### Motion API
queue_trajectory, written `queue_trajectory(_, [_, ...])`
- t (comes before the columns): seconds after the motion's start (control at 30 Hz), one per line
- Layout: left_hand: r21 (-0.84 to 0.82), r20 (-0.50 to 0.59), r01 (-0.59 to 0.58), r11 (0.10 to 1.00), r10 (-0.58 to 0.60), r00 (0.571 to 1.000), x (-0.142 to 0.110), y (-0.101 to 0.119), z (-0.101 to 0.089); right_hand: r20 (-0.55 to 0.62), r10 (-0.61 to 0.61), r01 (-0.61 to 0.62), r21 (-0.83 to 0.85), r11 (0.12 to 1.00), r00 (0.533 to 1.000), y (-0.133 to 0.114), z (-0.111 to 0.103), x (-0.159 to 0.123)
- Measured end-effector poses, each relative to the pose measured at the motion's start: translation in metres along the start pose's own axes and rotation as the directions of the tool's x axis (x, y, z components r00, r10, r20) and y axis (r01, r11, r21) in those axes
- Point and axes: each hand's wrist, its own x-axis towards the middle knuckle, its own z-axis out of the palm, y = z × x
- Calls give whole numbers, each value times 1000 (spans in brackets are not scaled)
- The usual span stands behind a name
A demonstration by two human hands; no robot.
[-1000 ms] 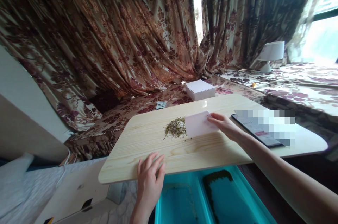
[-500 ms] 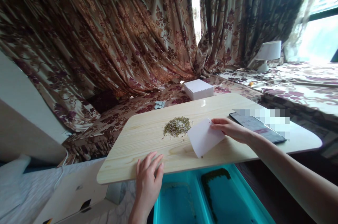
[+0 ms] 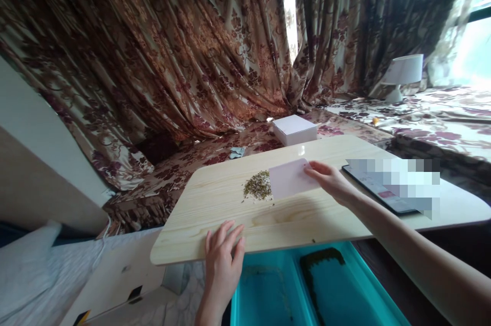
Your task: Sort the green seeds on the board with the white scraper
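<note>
So the heap of little green and white bits is sitting on the wooden tabletop, left of the middle and well in from the near edge. It's basically between the two hands but farther back than the left one. Right hand is pinching a white card by its right end, and the card's left edge comes right up to the right side of the heap. Can't really tell if it's pushing into it or just hovering over it.

Left hand isn't gripping anything, just fingers loosely spread on the near edge, a bit right of the near left corner, with the wrist off the table. Heap's beyond those fingertips and slightly to the right, well apart.

A few strays are loose around the heap, plus one dark crumb way down by the near edge. Tablet lies toward the right end, partly pixelated. Teal two-part bin is below the near edge, dark greenish stuff in its right compartment.
</note>
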Motion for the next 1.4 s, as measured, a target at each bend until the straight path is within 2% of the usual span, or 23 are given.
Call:
queue_trajectory(0.1, [-10, 19, 11, 1000, -11, 1000, 0, 0, 0, -7, -18, 18, 0, 1000, 1000, 4, 12, 6])
queue_trajectory(0.23, [-25, 18, 18, 1000, -17, 1000, 0, 1, 1, 2, -20, 20, -3, 1000, 1000, 10, 17, 12])
queue_trajectory(0.53, [-30, 13, 19, 999, -18, 1000, 0, -1, 2, 24, -15, 16, -45, 999, 1000, 11, 10, 13])
queue_trajectory(0.83, [-15, 24, 9, 1000, -9, 1000, 0, -1, 1, 35, -5, 8, -72, 997, 999, 7, 12, 10])
queue_trajectory(1.03, [-18, 24, 18, 1000, -17, 1000, -1, -1, 1, 54, 32, -29, -52, 998, 998, 5, 4, 9])
queue_trajectory(1.4, [-29, 33, 23, 999, -22, 999, -1, -3, 2, 87, 58, -58, -2, 998, 995, 7, 10, 8])
